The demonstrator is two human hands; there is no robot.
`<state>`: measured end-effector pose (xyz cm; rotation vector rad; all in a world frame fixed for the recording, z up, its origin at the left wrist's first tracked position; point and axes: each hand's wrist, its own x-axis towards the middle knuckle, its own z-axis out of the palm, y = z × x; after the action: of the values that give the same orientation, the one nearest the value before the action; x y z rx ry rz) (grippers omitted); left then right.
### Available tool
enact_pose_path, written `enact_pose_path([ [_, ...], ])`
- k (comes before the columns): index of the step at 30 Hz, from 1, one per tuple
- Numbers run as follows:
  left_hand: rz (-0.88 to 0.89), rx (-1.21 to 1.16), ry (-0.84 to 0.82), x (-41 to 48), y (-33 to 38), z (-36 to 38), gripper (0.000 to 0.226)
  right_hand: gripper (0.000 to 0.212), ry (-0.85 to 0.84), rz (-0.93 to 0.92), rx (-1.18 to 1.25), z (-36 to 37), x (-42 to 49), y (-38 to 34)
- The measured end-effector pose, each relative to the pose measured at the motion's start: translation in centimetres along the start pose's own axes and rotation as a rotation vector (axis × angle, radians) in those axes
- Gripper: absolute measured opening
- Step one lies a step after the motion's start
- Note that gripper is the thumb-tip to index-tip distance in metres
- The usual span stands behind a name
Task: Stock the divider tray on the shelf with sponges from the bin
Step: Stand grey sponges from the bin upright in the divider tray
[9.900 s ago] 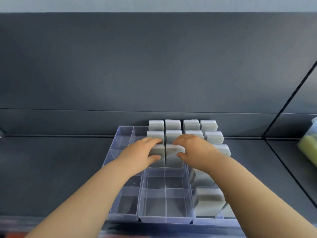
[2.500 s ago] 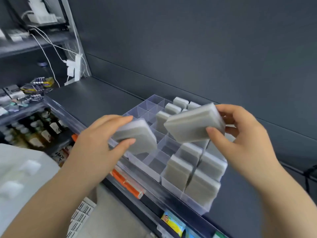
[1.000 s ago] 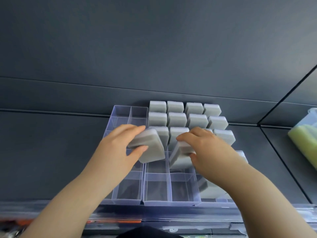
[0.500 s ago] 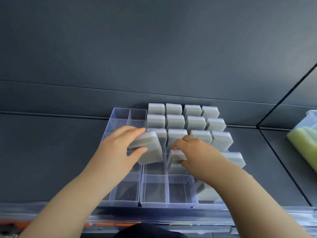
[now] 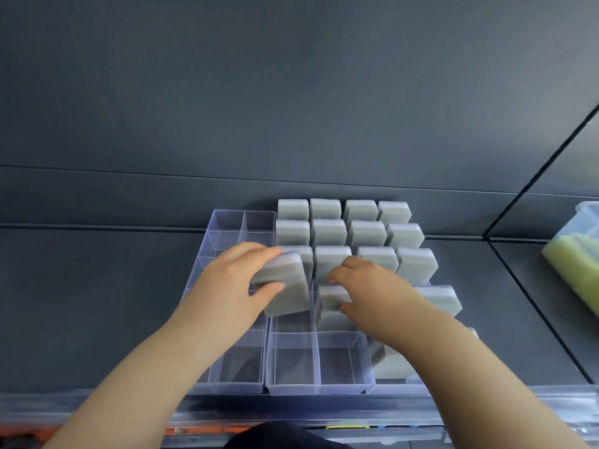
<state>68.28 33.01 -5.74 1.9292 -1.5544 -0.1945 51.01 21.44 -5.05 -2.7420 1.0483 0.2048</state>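
**Head view.** The clear divider tray (image 5: 227,216) sits on the dark shelf (image 5: 97,303) at lower centre of the frame, its far edge against the back panel. The stocked grey sponges (image 5: 327,231) fill the three rearmost rows of the four right-hand columns, each standing on end with a narrow face up. More grey sponges stand further forward in the two rightmost columns, partly hidden by the right forearm.

The left hand (image 5: 233,286) has its grip closed on a grey sponge (image 5: 285,286), fingers over the upper edge and thumb underneath. This sponge hangs just above an unfilled compartment in the fourth row. It is tilted, with a broad face towards the camera and its long axis running roughly from the top of the frame towards the bottom, leaning a little to the right.

The right hand (image 5: 372,286) has its grip curled over a second grey sponge (image 5: 330,303). It stands upright in the neighbouring compartment, apparently partway seated, with its long axis pointing down into the cell.

Judged from this, the tray is more than half stocked. What remains is the two leftmost columns, all bare, and the two front compartments in the middle. The bin is not clearly in view. A clear container (image 5: 580,222) with yellow-green contents shows at the right edge.
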Motion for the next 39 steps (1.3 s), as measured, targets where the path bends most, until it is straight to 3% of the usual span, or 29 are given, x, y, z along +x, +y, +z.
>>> enact_pose_path([
  [4,-0.006,0.013,-0.017,0.1,0.0,0.2,0.044,0.034,-0.021,0.02,-0.013,0.2,0.0,0.2],
  [39,-0.049,0.206,-0.251,1.8,2.1,0.2,0.042,0.034,-0.003,0.005,-0.057,1.3,0.6,0.6],
])
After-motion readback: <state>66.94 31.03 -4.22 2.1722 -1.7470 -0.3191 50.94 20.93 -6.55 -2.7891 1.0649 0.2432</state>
